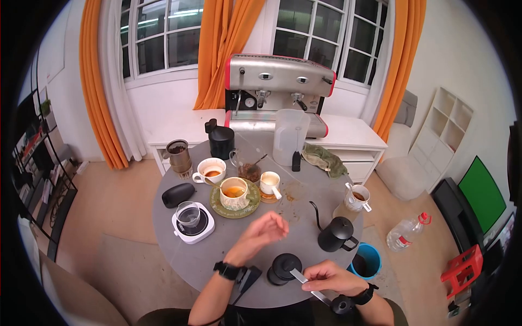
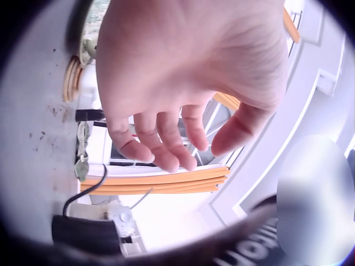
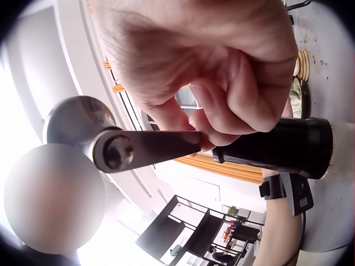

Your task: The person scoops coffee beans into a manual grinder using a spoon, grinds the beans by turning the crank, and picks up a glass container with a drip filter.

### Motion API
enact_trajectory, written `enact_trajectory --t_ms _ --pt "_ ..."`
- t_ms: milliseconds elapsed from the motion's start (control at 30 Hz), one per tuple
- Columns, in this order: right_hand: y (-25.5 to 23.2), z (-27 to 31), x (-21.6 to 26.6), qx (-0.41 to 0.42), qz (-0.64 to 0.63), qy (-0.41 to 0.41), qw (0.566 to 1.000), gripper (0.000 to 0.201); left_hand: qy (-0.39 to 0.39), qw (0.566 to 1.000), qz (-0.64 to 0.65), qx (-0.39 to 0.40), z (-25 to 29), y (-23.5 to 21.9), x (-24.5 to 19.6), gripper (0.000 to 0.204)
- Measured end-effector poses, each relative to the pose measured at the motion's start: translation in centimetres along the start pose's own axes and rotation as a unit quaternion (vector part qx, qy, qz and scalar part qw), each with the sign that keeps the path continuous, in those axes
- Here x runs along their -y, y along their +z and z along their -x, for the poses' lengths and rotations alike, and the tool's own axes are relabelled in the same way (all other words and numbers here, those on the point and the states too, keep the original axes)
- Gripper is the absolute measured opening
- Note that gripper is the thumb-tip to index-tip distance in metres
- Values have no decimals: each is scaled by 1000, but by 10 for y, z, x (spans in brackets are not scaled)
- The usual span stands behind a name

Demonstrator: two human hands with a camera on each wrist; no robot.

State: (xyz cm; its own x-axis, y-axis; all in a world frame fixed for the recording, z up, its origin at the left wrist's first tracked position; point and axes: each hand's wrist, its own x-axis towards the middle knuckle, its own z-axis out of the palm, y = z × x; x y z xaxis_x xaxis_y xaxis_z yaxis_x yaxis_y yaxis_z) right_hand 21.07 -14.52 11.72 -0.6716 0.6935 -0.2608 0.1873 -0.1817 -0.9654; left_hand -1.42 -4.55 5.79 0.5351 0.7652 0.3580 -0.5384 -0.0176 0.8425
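Observation:
My right hand pinches the flat metal crank handle of a hand coffee grinder between thumb and fingers. The crank's round black knob points toward my body, while its other end overlaps the lid in the head view. The black cylindrical grinder stands upright near the table's front edge. My left hand hovers over the table beyond the grinder, fingers loosely bent and holding nothing. Its palm and separated fingertips show in the left wrist view.
A black gooseneck kettle stands at right. On the left are a white scale with a glass cup and a cup on a green plate. A tall translucent pitcher stands behind. A blue bucket sits beside the table.

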Motion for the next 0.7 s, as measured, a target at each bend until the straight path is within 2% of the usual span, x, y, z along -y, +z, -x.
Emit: enact_trajectory --t_ms 33,133,167,267,333,400,433,467,533,567,633,700 --pt "0 0 -4 2 -4 -5 1000 19 -4 999 -15 35 9 4 -5 26" --pt "1 -4 -12 -3 -40 7 999 21 -4 996 -72 49 31 35 -20 28" --pt "1 -5 -16 -5 -34 -15 999 20 -15 994 -66 87 36 33 -19 31" --pt "3 -3 -20 -26 -35 4 999 20 -4 993 -97 70 48 42 -14 32" --pt "1 6 -17 -24 -29 27 999 18 -26 994 -87 60 52 46 -12 34" --pt "5 21 -9 -104 -77 -19 991 25 -41 993 -112 6 54 51 -11 37" --pt "0 30 -13 -126 -34 -58 990 34 -42 993 -112 3 56 51 -10 37" --pt "1 39 -11 -124 -34 -58 990 34 -46 993 -110 -1 56 51 -8 37" --pt "7 63 1 -161 -13 -132 978 38 -48 993 -110 -5 57 50 -5 38" --pt "7 74 9 -138 100 -125 977 40 -40 994 -105 0 57 49 -4 38" --pt "12 85 26 -118 300 -108 940 42 -33 995 -99 6 56 49 -3 37" --pt "14 85 26 -146 327 -120 926 38 -32 995 -99 8 56 49 -3 38"
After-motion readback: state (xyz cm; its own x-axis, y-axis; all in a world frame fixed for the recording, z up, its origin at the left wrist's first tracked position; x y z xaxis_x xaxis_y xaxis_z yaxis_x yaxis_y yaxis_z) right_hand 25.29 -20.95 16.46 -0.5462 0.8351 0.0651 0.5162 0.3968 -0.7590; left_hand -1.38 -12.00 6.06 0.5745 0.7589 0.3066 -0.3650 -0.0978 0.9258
